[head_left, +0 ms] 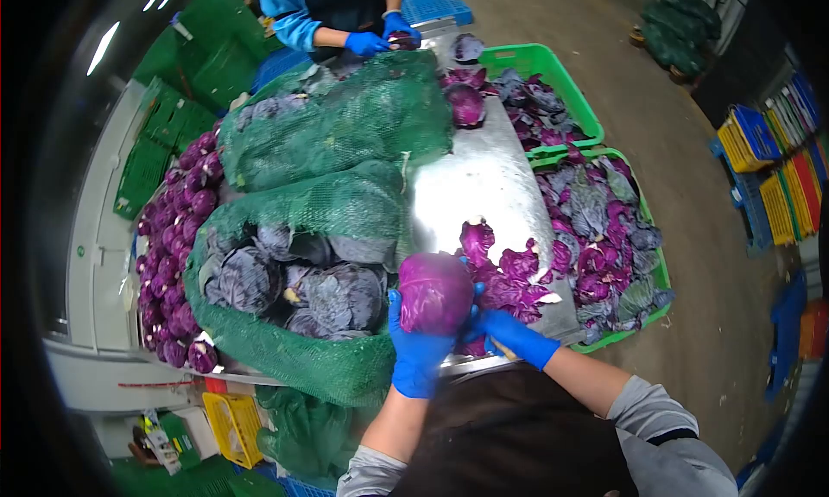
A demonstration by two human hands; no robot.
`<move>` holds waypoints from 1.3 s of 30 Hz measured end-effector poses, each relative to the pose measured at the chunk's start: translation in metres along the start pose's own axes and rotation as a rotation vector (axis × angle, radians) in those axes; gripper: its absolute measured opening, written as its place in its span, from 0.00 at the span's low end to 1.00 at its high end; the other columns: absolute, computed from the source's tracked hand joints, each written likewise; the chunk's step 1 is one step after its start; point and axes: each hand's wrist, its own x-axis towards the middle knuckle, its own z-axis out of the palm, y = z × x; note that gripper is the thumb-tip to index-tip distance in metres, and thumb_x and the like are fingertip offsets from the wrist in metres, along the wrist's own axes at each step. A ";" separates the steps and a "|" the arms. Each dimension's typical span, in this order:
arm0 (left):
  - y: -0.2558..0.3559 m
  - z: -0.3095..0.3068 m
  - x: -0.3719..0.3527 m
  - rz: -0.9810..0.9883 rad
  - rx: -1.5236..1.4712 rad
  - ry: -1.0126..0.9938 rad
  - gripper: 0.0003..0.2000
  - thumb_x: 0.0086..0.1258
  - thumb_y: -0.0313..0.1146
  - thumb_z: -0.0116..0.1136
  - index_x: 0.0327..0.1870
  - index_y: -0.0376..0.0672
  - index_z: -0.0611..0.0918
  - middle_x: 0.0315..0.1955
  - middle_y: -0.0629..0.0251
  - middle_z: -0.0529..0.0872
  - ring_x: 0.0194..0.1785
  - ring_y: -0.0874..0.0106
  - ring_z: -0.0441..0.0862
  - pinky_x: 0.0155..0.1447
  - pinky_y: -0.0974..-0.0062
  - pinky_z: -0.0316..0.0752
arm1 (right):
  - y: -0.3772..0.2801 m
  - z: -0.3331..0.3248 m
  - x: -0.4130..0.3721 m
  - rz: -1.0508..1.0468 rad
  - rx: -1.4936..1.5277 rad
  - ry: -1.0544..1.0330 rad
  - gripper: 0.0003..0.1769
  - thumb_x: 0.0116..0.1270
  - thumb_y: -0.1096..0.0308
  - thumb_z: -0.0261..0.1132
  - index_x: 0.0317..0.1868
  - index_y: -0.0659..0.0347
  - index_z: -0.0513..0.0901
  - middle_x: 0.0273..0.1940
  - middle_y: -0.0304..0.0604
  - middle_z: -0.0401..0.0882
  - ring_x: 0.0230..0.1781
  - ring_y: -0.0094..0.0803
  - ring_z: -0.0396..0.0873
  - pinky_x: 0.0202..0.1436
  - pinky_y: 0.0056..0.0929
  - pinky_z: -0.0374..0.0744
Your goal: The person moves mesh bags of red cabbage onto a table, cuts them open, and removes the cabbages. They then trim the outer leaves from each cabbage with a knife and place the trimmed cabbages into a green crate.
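Note:
A smooth purple cabbage (436, 293) rests in my left hand (420, 352), whose blue-gloved fingers wrap its left side and underside. My right hand (509, 331), also in a blue glove, is just right of the cabbage; its fingers are curled round something with a light-coloured part, too hidden to name. Torn purple leaves (509, 277) lie on the metal table (466, 182) beyond my right hand. Left of the cabbage, an open green net bag (319, 363) holds several dull, untrimmed cabbages (341, 297).
Another green net bag (345, 121) lies farther back. Two green crates (661, 277) of leaves stand along the right edge. Trimmed cabbages (177, 238) are heaped at the left. Across the table, a person in blue gloves (370, 44) holds a cabbage.

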 end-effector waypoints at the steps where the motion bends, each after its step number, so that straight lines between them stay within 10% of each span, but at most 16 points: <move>1: -0.002 0.003 0.000 0.018 0.006 -0.003 0.33 0.67 0.59 0.45 0.67 0.46 0.66 0.64 0.57 0.69 0.66 0.56 0.65 0.69 0.52 0.60 | 0.012 -0.008 0.002 -0.034 -0.321 -0.132 0.22 0.68 0.50 0.54 0.44 0.63 0.79 0.28 0.46 0.82 0.13 0.23 0.72 0.13 0.24 0.68; 3: -0.004 0.006 0.001 0.045 -0.208 0.015 0.43 0.64 0.67 0.41 0.72 0.44 0.55 0.68 0.49 0.61 0.65 0.44 0.65 0.59 0.51 0.72 | 0.027 -0.021 0.018 0.108 -0.574 -0.134 0.25 0.68 0.47 0.56 0.48 0.62 0.78 0.28 0.43 0.81 0.14 0.23 0.73 0.13 0.23 0.68; 8: -0.001 0.007 -0.007 0.180 0.071 0.314 0.40 0.66 0.68 0.35 0.70 0.44 0.59 0.65 0.50 0.68 0.50 0.51 0.78 0.42 0.63 0.79 | 0.020 -0.075 0.050 -0.021 -0.183 0.150 0.19 0.70 0.51 0.56 0.51 0.56 0.78 0.29 0.40 0.83 0.09 0.20 0.66 0.10 0.19 0.64; 12: 0.002 0.022 -0.029 0.220 1.630 0.491 0.36 0.69 0.63 0.30 0.68 0.44 0.63 0.65 0.49 0.67 0.52 0.51 0.78 0.46 0.60 0.79 | -0.037 -0.124 0.049 -0.029 -0.076 0.334 0.11 0.65 0.54 0.64 0.40 0.50 0.82 0.24 0.36 0.81 0.07 0.19 0.62 0.08 0.20 0.59; 13: 0.009 0.024 -0.035 0.266 1.641 0.513 0.36 0.69 0.63 0.30 0.68 0.44 0.63 0.65 0.49 0.67 0.52 0.51 0.78 0.46 0.60 0.79 | -0.039 -0.150 0.059 -0.081 -0.002 0.276 0.10 0.64 0.53 0.64 0.39 0.48 0.82 0.23 0.35 0.80 0.07 0.20 0.61 0.08 0.21 0.59; 16: 0.038 0.034 -0.059 0.404 0.331 -0.042 0.39 0.62 0.59 0.46 0.70 0.42 0.59 0.68 0.48 0.62 0.65 0.49 0.64 0.62 0.46 0.64 | -0.068 -0.204 0.079 0.096 -0.034 0.502 0.24 0.60 0.43 0.61 0.51 0.46 0.80 0.33 0.37 0.82 0.17 0.26 0.70 0.18 0.26 0.66; 17: 0.051 0.039 -0.065 0.390 -0.095 -0.264 0.41 0.60 0.58 0.51 0.71 0.41 0.58 0.69 0.48 0.60 0.70 0.48 0.60 0.67 0.41 0.59 | -0.042 -0.241 0.102 -0.168 0.134 0.501 0.27 0.60 0.41 0.61 0.55 0.45 0.78 0.36 0.36 0.81 0.20 0.28 0.69 0.20 0.29 0.66; 19: 0.089 0.057 -0.090 0.512 -0.089 -0.276 0.40 0.61 0.56 0.51 0.71 0.41 0.58 0.68 0.49 0.61 0.70 0.50 0.60 0.70 0.43 0.56 | -0.058 -0.231 0.075 -0.412 0.078 0.636 0.22 0.68 0.51 0.57 0.58 0.50 0.75 0.27 0.34 0.76 0.11 0.22 0.64 0.11 0.23 0.59; 21: 0.188 0.062 -0.136 0.841 0.644 -0.020 0.37 0.66 0.57 0.45 0.71 0.42 0.59 0.69 0.50 0.60 0.71 0.52 0.58 0.73 0.46 0.49 | -0.055 -0.197 0.063 -0.479 -0.011 0.669 0.19 0.70 0.50 0.57 0.54 0.51 0.76 0.24 0.33 0.75 0.05 0.20 0.58 0.05 0.22 0.56; 31: 0.535 0.028 -0.254 1.431 0.359 0.201 0.26 0.63 0.54 0.53 0.60 0.52 0.74 0.58 0.61 0.76 0.61 0.55 0.72 0.63 0.45 0.67 | 0.005 -0.068 0.080 -0.144 -0.064 0.683 0.13 0.65 0.53 0.61 0.39 0.53 0.78 0.23 0.38 0.75 0.06 0.27 0.62 0.06 0.29 0.61; 39: 0.649 0.083 -0.251 1.583 0.136 0.253 0.33 0.62 0.62 0.49 0.63 0.50 0.71 0.62 0.63 0.73 0.65 0.60 0.68 0.67 0.51 0.61 | 0.023 -0.029 0.067 -0.215 -0.144 0.815 0.13 0.66 0.57 0.60 0.44 0.54 0.78 0.25 0.40 0.77 0.06 0.26 0.62 0.05 0.28 0.61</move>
